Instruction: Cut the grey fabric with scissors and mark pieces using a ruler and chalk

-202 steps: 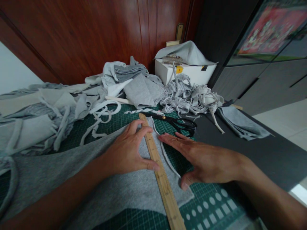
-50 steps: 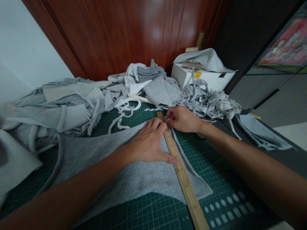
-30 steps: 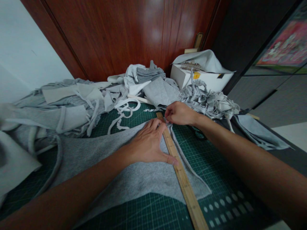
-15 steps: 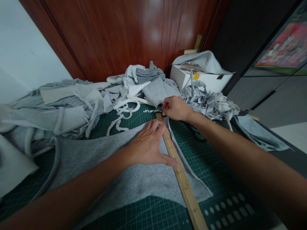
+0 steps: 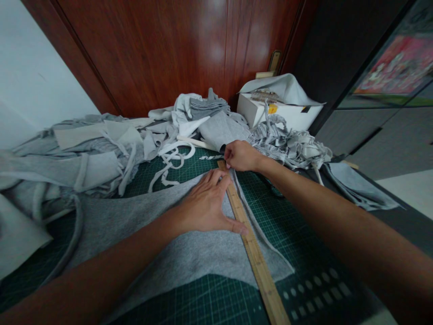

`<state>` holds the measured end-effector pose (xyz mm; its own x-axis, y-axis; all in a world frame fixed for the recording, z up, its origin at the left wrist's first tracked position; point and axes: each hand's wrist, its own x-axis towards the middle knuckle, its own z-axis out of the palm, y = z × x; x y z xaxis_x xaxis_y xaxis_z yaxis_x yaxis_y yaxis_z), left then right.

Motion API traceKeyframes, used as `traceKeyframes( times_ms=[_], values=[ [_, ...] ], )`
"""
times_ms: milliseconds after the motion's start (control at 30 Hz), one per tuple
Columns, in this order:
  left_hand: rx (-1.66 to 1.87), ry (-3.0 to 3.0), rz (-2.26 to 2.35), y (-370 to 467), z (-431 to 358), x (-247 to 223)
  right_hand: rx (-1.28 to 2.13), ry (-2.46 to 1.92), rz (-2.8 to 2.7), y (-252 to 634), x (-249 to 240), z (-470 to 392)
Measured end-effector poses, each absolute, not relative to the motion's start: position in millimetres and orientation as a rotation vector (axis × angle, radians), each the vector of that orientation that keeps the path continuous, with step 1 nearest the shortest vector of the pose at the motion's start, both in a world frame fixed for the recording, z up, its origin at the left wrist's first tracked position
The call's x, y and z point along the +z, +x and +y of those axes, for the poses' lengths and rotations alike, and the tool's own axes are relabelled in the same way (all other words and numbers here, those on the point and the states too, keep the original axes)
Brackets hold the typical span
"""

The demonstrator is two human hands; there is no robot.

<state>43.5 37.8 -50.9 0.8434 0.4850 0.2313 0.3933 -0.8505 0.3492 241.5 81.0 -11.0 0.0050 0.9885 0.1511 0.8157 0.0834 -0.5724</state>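
Observation:
Grey fabric (image 5: 203, 257) lies flat on the green cutting mat (image 5: 287, 225). A wooden ruler (image 5: 257, 262) rests across the fabric near its right edge. My left hand (image 5: 208, 205) is open, fingers spread, pressing on the fabric and the ruler, its thumb on the ruler's left side. At the ruler's far end is my right hand (image 5: 240, 155), its fingers closed together by the fabric's upper corner; what they hold, if anything, is hidden.
Piles of grey cloth (image 5: 91, 153) line the back and left. Behind on the right stand a white box (image 5: 287, 115) and tangled grey strips (image 5: 297, 146). White cord (image 5: 169, 158) lies on the mat. Folded cloth (image 5: 358, 185) sits on the right.
The view has shifted slightly. My right hand has moved a little down toward the ruler's far end and the fabric corner. My left hand stays in place on the ruler.

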Motion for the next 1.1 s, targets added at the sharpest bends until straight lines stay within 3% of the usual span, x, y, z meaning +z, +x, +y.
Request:
traceKeyframes(
  times_ms=[467, 867, 1100],
  values=[
    [0.409, 2.782, 0.695, 43.0, 37.2, -51.7, 0.678, -1.251, -0.896, 193.4, -47.8, 2.6],
    [0.477, 2.752, 0.609, 44.1, 36.9, -52.1, 0.920, -1.079, -0.838, 162.3, -56.9, -77.2],
    [0.494, 2.739, 0.678, 44.0, 36.7, -54.9, 0.610, -1.294, -0.999, 187.7, -74.9, -47.8]
  ],
)
